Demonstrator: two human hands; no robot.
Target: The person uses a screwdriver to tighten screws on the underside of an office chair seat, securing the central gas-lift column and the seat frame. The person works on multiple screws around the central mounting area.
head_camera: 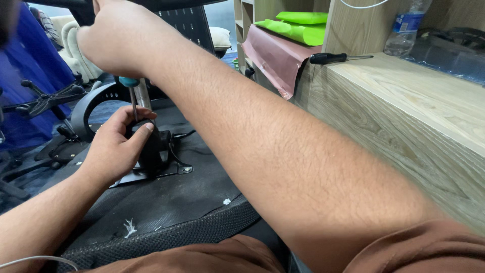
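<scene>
My right hand (113, 40) is closed around the teal handle of a screwdriver (132, 96), whose shaft points straight down. The tip goes into a black chair mechanism (156, 151) bolted to the underside of an overturned black chair seat (166, 202). My left hand (118, 146) grips the top of that mechanism, with thumb and fingers pinching around the screwdriver shaft. My right forearm crosses the middle of the view and hides much of the seat.
A black armrest loop (88, 108) and a chair base with castors (43, 101) lie at the left. On the wooden desk (419, 101) at the right lie a black-handled screwdriver (336, 58) and a plastic bottle (404, 28). Green sheets (300, 25) sit on a shelf.
</scene>
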